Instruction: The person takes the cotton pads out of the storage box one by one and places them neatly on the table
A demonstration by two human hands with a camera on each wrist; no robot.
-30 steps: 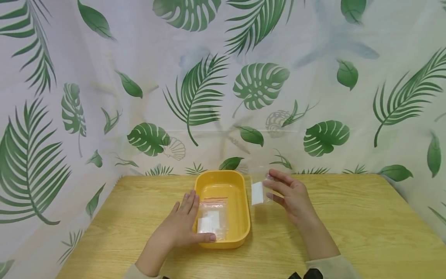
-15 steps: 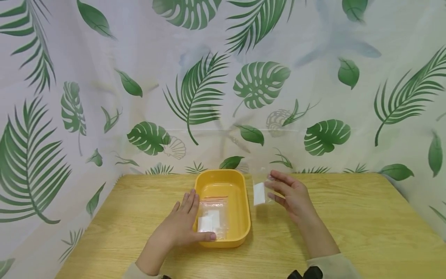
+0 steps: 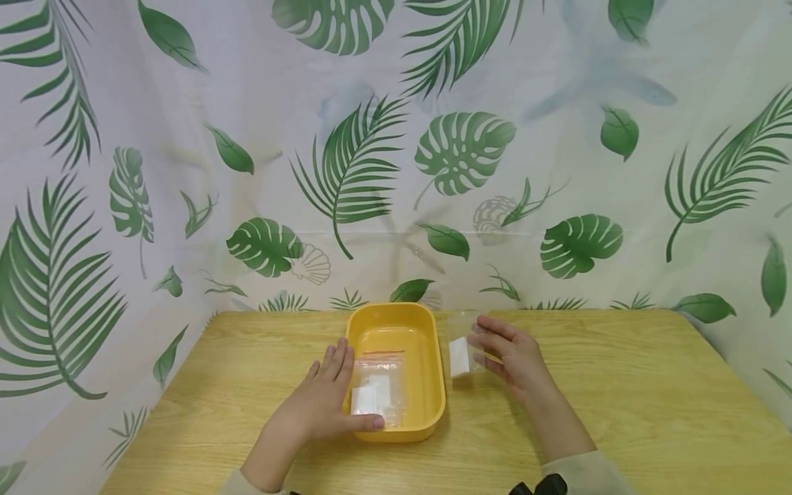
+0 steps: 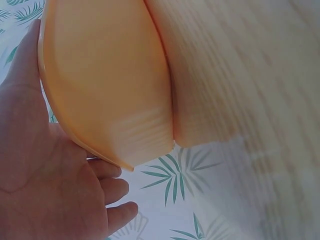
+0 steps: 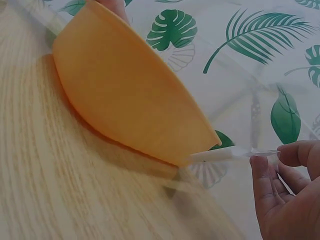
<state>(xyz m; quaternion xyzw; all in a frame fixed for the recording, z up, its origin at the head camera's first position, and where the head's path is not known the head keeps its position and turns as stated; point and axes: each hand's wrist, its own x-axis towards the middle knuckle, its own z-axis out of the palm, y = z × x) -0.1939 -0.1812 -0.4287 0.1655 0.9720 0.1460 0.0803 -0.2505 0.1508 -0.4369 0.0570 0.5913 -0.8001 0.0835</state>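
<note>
A yellow plastic tray [image 3: 436,402] stands on the wooden table with small clear zip bags [image 3: 390,395] in its near-left part. The bags have reddish seal strips and white pieces inside. My left hand [image 3: 312,409] rests on the tray's left side, fingers straight along the rim and thumb over the near edge. To the right of the tray, my right hand [image 3: 516,361] pinches the side of another clear bag [image 3: 458,359] between thumb and fingertips. A white block shows inside this bag, seen edge-on in the right wrist view as a white strip [image 5: 217,154].
The light wooden table [image 3: 637,399] extends to both sides of the tray. Behind it hangs a white curtain [image 3: 396,206] printed with green leaves, and its left part runs along the table's left edge.
My right hand and its bag have dropped slightly toward the table, and the bag has tilted a little. The left hand, the tray and the bags in it stay put.
</note>
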